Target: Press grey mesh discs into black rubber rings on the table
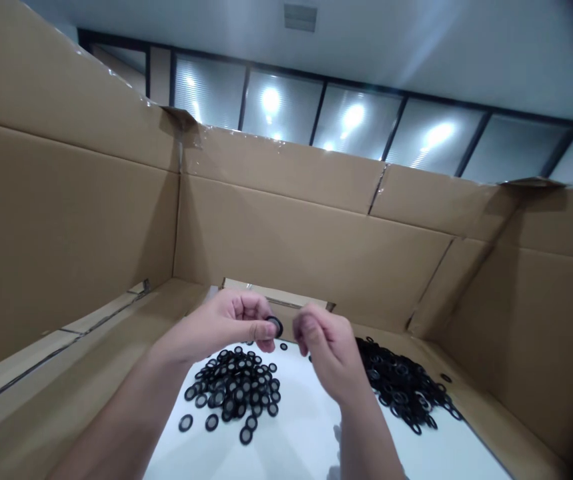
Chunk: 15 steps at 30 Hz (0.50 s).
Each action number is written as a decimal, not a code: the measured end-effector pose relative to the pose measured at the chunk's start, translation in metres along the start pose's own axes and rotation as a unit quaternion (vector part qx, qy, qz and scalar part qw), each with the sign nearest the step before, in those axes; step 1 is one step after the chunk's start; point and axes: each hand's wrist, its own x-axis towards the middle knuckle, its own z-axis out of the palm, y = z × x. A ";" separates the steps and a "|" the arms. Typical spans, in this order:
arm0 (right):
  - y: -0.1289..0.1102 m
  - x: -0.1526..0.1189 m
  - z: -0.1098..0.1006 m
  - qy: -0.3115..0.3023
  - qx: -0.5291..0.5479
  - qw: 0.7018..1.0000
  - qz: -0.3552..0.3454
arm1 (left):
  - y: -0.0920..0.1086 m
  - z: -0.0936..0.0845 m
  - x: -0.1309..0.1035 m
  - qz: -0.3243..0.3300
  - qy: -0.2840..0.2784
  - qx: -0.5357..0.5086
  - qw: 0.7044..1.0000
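My left hand (249, 323) pinches a black ring with a grey centre (275, 325) between thumb and fingers, above the white tabletop (306, 427). Just to its right, apart from it, my right hand (326, 340) is closed with its fingers curled in. Whatever those fingertips may hold is hidden. Below my left hand lies a heap of black rings with grey centres (236, 387), several of them loose at the front. A larger, tangled pile of black rings (401, 383) lies beyond my right forearm; many of these look open in the middle.
Tall cardboard walls (286, 220) stand behind and on both sides of the work surface. A low cardboard ledge (61, 347) runs along the left. One single ring (445, 378) lies on cardboard right of the pile. Glazed panels (356, 117) show above the back wall.
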 end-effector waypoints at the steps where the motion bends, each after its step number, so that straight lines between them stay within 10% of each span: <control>1: -0.002 0.001 0.004 -0.021 -0.023 1.000 -0.008 | -0.001 0.003 0.001 -0.002 -0.007 -0.002 1.000; 15: 0.000 0.000 0.025 0.006 0.073 0.995 -0.064 | 0.009 0.014 -0.007 -0.004 -0.028 -0.018 0.999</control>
